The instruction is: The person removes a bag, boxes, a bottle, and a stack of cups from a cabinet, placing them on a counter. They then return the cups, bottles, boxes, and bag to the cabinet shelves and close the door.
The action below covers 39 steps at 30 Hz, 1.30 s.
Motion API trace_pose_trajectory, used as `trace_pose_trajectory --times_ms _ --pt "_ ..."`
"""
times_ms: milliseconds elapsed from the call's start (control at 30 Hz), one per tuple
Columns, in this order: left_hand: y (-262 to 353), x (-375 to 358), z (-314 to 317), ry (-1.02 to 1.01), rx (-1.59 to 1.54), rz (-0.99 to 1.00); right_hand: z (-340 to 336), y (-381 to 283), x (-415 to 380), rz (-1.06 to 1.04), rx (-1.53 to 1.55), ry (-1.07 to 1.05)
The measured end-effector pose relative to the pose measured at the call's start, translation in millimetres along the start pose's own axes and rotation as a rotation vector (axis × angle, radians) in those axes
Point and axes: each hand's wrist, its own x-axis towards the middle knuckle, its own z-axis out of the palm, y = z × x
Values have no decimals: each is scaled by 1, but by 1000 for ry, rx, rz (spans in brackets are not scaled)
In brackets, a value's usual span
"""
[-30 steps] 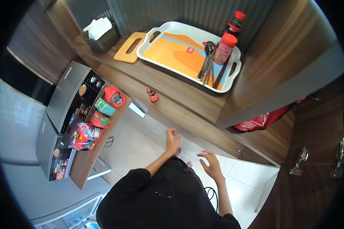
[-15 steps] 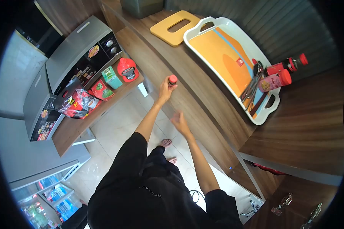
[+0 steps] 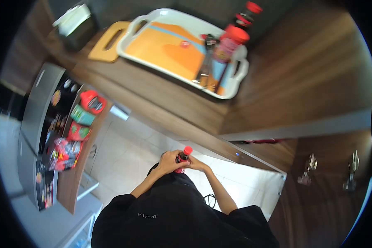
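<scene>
A small dark bottle with a red cap (image 3: 183, 158) is held upright in front of my body, below the counter's edge. My left hand (image 3: 168, 162) wraps round it from the left. From the right, my right hand (image 3: 197, 163) has its fingers closed on the bottle's other side. Above on the counter lies a white-rimmed tray (image 3: 182, 80) with an orange pattern. On its right part rest cutlery (image 3: 206, 62) and a pink-labelled bottle with a red cap (image 3: 228, 46); another dark red-capped bottle (image 3: 240, 20) is just behind.
A yellow cutting board (image 3: 98, 50) lies left of the tray, near a dark bin (image 3: 80, 35). At the left, a red bottle (image 3: 93, 102), a green box (image 3: 83, 115) and red packets (image 3: 66, 153) line a shelf beside grey ovens (image 3: 39, 107). Open cabinet door hinges (image 3: 308, 169) show at right.
The view has turned, and the bottle has come down from over the counter toward my body. My right hand, apart before, has joined my left hand on it.
</scene>
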Motion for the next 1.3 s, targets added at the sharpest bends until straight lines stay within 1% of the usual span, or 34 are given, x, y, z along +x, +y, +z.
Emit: trace_pose_trajectory --times_ms 33,67,133,200,233,267,333,367,400,467,533,567,600,667,733,767,800,867,933,1000,1067,1100,1200,1233,1300 --pt "12 7 10 -32 -56 142 1 -3 -27 79 48 64" --pt "37 14 14 -21 -57 269 4 3 -53 41 118 163" --pt "77 25 27 -116 -4 405 13 -34 -109 152 108 252" --pt "116 36 39 -248 -16 564 28 -7 -148 16 106 530" --pt "136 39 46 -308 -25 638 40 7 -163 -119 20 711" --pt "157 40 51 -348 -42 697 50 22 -176 -101 -39 835" --pt "197 38 62 -412 -73 800 71 50 -199 -132 -91 1008" --pt "217 35 68 -371 -181 891 84 35 -211 -167 -1 1181" --pt "240 30 71 -346 -317 955 90 34 -223 -277 -116 1266" --pt "272 19 74 -254 -413 1030 100 -27 -237 -626 300 1509" --pt "299 18 63 -186 -367 1103 86 -80 -267 -795 238 1446" --pt "304 21 62 -149 -341 1129 73 -108 -276 -885 108 1439" --pt "309 23 61 -110 -316 1154 67 -124 -282 -925 99 1437" --pt "318 29 57 -67 -303 1148 50 -149 -295 -917 -1 1464" --pt "326 38 54 -41 -218 1105 34 -174 -301 -860 -146 1499" --pt "327 41 55 -37 -221 1040 21 -182 -305 -774 -332 1517" --pt "331 47 53 -3 -186 1029 18 -203 -299 -742 -152 1592" --pt "338 63 48 69 -114 1014 -7 -213 -294 -667 -279 1630" --pt "335 74 47 -9 -173 948 -35 -207 -280 -725 -223 1680" --pt "332 83 51 -78 -256 866 -49 -215 -278 -689 -134 1651" --pt "331 89 53 -75 -233 852 -68 -219 -275 -688 -102 1643" --pt "331 92 53 -76 -222 844 -80 -219 -276 -606 -238 1675" --pt "331 98 52 -109 -176 862 -113 -229 -273 -513 -421 1769" --pt "331 99 51 -138 -171 866 -122 -234 -273 -483 -433 1772" --pt "332 102 49 -197 -157 872 -163 -227 -263 -438 -644 1938"
